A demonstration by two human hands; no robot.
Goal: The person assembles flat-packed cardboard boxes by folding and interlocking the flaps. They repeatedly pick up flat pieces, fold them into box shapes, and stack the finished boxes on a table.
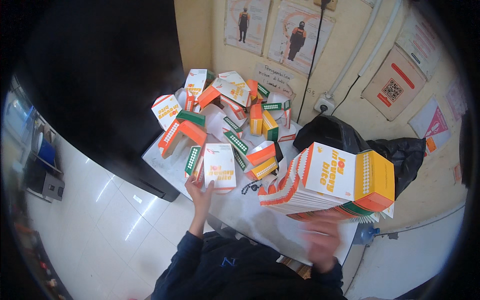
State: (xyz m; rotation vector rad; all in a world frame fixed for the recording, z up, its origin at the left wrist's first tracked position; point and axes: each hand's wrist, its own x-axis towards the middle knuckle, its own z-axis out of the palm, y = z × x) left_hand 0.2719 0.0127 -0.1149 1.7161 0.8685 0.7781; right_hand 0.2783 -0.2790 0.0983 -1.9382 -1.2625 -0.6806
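Observation:
My left hand [200, 196] grips the lower left corner of a folded food carton [220, 165], white in front with orange print. Its thumb lies on the white face, and the fingers go round the side. Smeared by motion, my right hand [322, 236] is just in front of a thick stack of flat cartons [295, 187]; whether it touches them I cannot tell. On top of that stack lies a carton with a white panel [327, 167] and a yellow panel [382, 177]. Behind my left hand, several folded cartons [190, 132] are heaped at the table's far side.
The white table [172, 172] meets a wall with posters [297, 42] and a plugged-in socket [325, 105]. A black plastic bag [330, 132] sits behind the stack. A dark beaded string [250, 187] lies mid-table. A tall black panel [125, 65] rises at the left, above tiled floor [110, 215].

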